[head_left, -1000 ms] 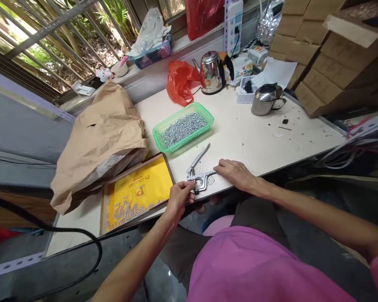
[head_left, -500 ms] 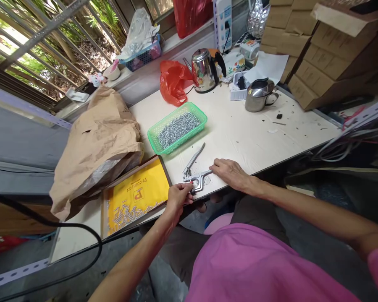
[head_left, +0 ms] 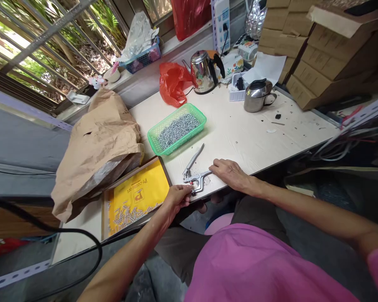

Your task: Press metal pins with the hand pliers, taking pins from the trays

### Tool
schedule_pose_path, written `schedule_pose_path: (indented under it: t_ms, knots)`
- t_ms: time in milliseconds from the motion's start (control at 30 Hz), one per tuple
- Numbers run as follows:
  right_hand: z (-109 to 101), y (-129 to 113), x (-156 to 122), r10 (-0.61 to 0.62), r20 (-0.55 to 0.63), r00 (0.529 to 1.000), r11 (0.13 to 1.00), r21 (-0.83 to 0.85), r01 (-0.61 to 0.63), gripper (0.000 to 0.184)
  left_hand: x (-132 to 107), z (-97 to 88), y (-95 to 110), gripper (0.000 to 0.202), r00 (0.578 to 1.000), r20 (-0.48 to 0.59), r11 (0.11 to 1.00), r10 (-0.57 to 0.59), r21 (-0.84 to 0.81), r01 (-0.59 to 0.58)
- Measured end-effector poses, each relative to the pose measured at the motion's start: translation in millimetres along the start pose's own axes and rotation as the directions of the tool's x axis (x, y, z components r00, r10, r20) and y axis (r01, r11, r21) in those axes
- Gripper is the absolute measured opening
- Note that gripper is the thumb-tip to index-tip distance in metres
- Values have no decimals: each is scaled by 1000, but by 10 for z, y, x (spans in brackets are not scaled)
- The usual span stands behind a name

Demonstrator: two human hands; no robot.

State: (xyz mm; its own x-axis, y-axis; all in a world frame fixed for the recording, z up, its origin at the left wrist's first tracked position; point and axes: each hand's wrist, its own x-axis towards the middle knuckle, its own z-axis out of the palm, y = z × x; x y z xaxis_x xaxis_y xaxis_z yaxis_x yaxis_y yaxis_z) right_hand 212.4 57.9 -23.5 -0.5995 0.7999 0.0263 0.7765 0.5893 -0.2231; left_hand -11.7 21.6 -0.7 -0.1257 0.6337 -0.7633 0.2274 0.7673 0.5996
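Observation:
Metal hand pliers (head_left: 193, 160) with a coil spring between the handles lie at the table's front edge, handles spread apart. My right hand (head_left: 229, 173) rests on the table with its fingers closed on the tip of the nearer handle. At the pliers' jaws, my left hand (head_left: 178, 196) has thumb and fingertips pinched together; whatever is in them is too small to make out. A red bit shows between the jaws. Left of this hand is a shallow tray (head_left: 164, 172) holding a yellow printed bag (head_left: 153, 180) and small silvery pieces (head_left: 127, 216).
Behind the pliers stands a green mesh basket (head_left: 202, 122) full of small metal parts. Crumpled brown paper (head_left: 97, 130) lies at left. Farther back are a red plastic bag (head_left: 171, 84), a kettle (head_left: 201, 75) and a steel pot (head_left: 255, 100). Cardboard boxes (head_left: 330, 54) are stacked at right.
My left hand has shifted very slightly at the jaws. The right hand stays on the handle, and the pliers have not visibly moved.

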Motion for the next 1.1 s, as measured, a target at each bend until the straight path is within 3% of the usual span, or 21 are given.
schedule_pose_path:
  t_ms: [267,433,567,633,700,833,967,1100]
  knots:
    - [3,17,26,-18,31,999,1000,3,18,16,-97,30,14,31,999,3,999,-41,-7,41]
    - [-114,87,55,-45,93,995,993,112,34,22,-97,40,0,28,999,-12,999,-37,-6,37]
    - [-191,300,269,-149,67,987,983,120,140,75,-80,42,-30,29,1000,-23,1000,-19,-8,19]
    - [-195,403,436,-213,123,969,974,105,200,97,-74,42,-50,32,1000,-25,1000,-3,-24,2]
    - [-184,470,600,-279,205,938,959,101,263,108,-74,43,-70,35,1000,-24,999,20,-48,-21]
    - [-176,485,806,-347,271,898,937,77,340,107,-81,51,-105,38,998,-42,997,37,-61,-40]
    - [-248,410,859,-317,288,904,947,34,321,110,-83,68,-114,35,998,-52,998,30,-53,-33]
    - [-336,332,866,-289,333,898,949,-24,314,93,-93,93,-112,34,997,-74,996,23,-88,-30]
